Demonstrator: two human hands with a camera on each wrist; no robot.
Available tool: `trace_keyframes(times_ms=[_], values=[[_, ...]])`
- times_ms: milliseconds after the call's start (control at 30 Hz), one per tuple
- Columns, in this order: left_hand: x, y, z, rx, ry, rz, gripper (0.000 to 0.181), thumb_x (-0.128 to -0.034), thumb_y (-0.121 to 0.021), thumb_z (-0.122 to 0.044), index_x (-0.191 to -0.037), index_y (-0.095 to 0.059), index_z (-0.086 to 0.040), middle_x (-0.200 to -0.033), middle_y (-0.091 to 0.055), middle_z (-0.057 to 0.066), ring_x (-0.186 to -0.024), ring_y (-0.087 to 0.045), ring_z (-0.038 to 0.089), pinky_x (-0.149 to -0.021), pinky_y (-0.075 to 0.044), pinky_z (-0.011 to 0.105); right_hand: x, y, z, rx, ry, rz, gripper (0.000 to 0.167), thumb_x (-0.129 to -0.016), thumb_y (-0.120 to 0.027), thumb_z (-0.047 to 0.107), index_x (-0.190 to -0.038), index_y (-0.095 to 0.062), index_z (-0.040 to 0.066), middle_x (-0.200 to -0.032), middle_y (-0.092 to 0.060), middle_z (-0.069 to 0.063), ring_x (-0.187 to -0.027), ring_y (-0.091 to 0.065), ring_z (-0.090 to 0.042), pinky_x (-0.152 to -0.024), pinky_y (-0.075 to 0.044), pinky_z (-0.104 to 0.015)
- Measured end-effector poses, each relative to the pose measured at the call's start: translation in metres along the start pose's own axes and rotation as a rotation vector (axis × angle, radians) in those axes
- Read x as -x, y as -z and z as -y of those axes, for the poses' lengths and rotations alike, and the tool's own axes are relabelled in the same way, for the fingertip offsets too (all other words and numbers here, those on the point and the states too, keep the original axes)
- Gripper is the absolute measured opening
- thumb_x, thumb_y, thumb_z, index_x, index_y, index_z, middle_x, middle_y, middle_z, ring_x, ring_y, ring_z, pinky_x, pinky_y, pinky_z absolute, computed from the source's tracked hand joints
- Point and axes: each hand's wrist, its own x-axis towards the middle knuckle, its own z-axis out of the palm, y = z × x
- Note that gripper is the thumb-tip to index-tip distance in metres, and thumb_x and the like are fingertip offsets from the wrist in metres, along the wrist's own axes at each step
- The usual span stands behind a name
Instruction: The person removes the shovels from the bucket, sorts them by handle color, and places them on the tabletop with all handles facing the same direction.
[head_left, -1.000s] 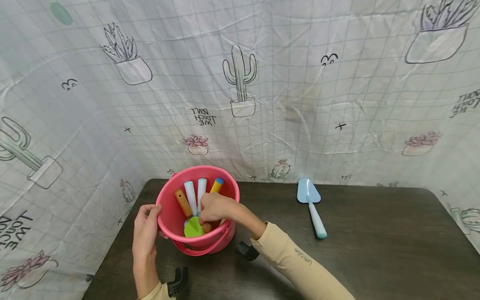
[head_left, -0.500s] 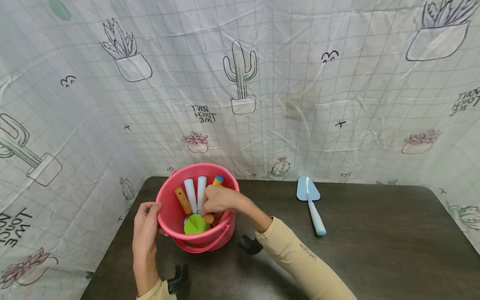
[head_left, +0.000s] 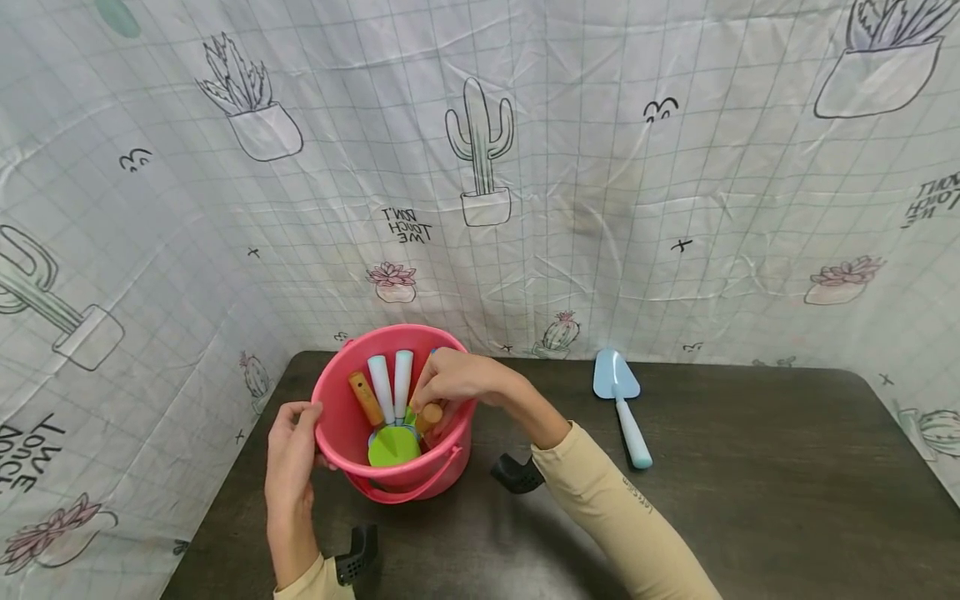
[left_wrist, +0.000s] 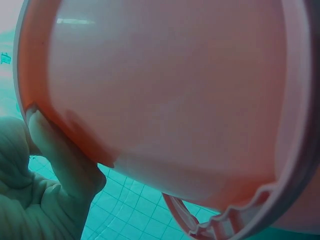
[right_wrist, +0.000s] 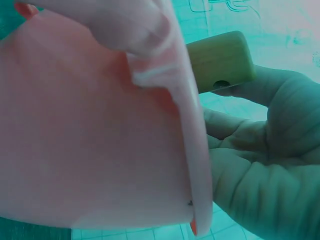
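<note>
Head cam has a pink bucket (head_left: 341, 408) sitting on a dark desk (head_left: 750, 467), with both hands on the job. Left hand (head_left: 291, 454) has its fingers bent over the rim on the left side, so it's got hold of the bucket. Right hand (head_left: 457, 375) is down inside, over on the right, fingers curled round a wooden handle (head_left: 429, 416); the tips are mostly hidden, so I can't say exactly how tight. Right wrist view has that handle's end poking up past the rim, with a dark hole in it.

Also in the bucket: a brown handle (head_left: 365, 400), two white handles leaning side by side, left one (head_left: 381, 388) and right one (head_left: 403, 377), plus a round green piece (head_left: 393, 447) low at the front. The bail (head_left: 405, 497) hangs down on the near side.

Off to the right, well apart from the bucket, a light blue trowel (head_left: 619, 404) lies on the desk, blade toward the backdrop (head_left: 585, 183).

Writing-wise, that backdrop is cactus-print cloth with lettering that comes out flipped, looks like DON'T TOUCH ME in several spots. The right sleeve (head_left: 615, 500), tan, has small dark print too, but it's too blurry for me to read. Can't spot a legible brand on the bucket or tools.
</note>
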Motion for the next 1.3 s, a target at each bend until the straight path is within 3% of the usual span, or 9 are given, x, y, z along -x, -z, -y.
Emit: trace_keyframes(times_ms=[133, 300, 433, 667, 767, 967, 1167, 1300], values=[[0.000, 0.000, -0.001, -0.004, -0.003, -0.005, 0.027, -0.1080, -0.047, -0.023, -0.123, -0.047, 0.000, -0.069, -0.060, 0.002, -0.044, -0.054, 0.010, -0.046, -0.050, 0.023, 0.003, 0.006, -0.002, -0.056, 0.010, -0.008, 0.020, -0.095, -0.062, 0.000, -0.078, -0.071, -0.006, -0.059, -0.049, -0.001, -0.055, -0.053, -0.010, -0.059, -0.055, -0.023], [0.001, 0.000, -0.001, -0.009, -0.005, -0.009, 0.028, -0.1082, -0.047, -0.023, -0.123, -0.047, 0.000, -0.070, -0.060, 0.002, -0.045, -0.054, 0.010, -0.046, -0.050, 0.022, 0.005, 0.010, -0.004, -0.110, -0.016, -0.031, 0.022, -0.096, -0.059, 0.003, -0.100, -0.073, -0.014, -0.072, -0.063, -0.004, -0.064, -0.063, -0.012, -0.062, -0.057, -0.024], [0.001, 0.001, -0.001, -0.013, -0.007, -0.011, 0.028, -0.1082, -0.047, -0.023, -0.124, -0.047, 0.001, -0.071, -0.060, 0.002, -0.046, -0.055, 0.009, -0.047, -0.050, 0.022, 0.006, 0.011, -0.005, -0.124, -0.025, -0.032, 0.023, -0.096, -0.060, 0.003, -0.101, -0.073, -0.015, -0.079, -0.068, -0.006, -0.068, -0.068, -0.014, -0.064, -0.058, -0.025], [0.001, 0.001, 0.000, 0.000, -0.017, -0.008, 0.028, -0.1080, -0.048, -0.023, -0.122, -0.048, 0.001, -0.068, -0.059, 0.002, -0.043, -0.054, 0.009, -0.045, -0.049, 0.023, 0.012, 0.006, 0.002, 0.004, 0.033, -0.010, 0.013, -0.091, -0.068, 0.000, -0.082, -0.074, -0.006, -0.064, -0.056, 0.000, -0.060, -0.051, -0.009, -0.058, -0.049, -0.020], [0.000, 0.000, 0.000, 0.009, -0.021, -0.006, 0.026, -0.1081, -0.048, -0.022, -0.120, -0.048, 0.001, -0.065, -0.059, 0.003, -0.041, -0.053, 0.010, -0.043, -0.048, 0.023, 0.017, 0.003, 0.008, 0.065, 0.054, -0.005, 0.007, -0.088, -0.071, -0.003, -0.089, -0.076, -0.008, -0.067, -0.062, 0.001, -0.061, -0.053, -0.008, -0.059, -0.047, -0.021], [0.000, 0.000, 0.001, 0.011, -0.016, -0.009, 0.028, -0.1079, -0.048, -0.023, -0.122, -0.048, 0.001, -0.067, -0.060, 0.003, -0.042, -0.054, 0.010, -0.044, -0.049, 0.023, 0.025, 0.000, 0.012, 0.124, 0.046, -0.029, 0.023, -0.085, -0.069, -0.009, -0.108, -0.072, -0.012, -0.083, -0.073, -0.007, -0.070, -0.061, -0.009, -0.066, -0.052, -0.022], [0.000, -0.001, 0.001, 0.009, -0.006, -0.006, 0.027, -0.1080, -0.047, -0.023, -0.122, -0.048, 0.000, -0.066, -0.059, 0.002, -0.042, -0.053, 0.010, -0.044, -0.049, 0.023, 0.030, 0.001, 0.010, 0.125, 0.044, -0.062, 0.027, -0.084, -0.071, -0.008, -0.111, -0.071, -0.010, -0.096, -0.075, -0.011, -0.082, -0.068, -0.013, -0.074, -0.056, -0.025], [0.000, -0.001, 0.002, 0.018, -0.007, -0.002, 0.027, -0.1080, -0.047, -0.023, -0.122, -0.048, 0.000, -0.065, -0.059, 0.002, -0.041, -0.054, 0.011, -0.044, -0.049, 0.023, 0.035, 0.002, 0.009, 0.134, 0.033, -0.126, 0.029, -0.082, -0.072, -0.008, -0.112, -0.072, -0.008, -0.100, -0.075, -0.011, -0.090, -0.070, -0.017, -0.078, -0.058, -0.028]])
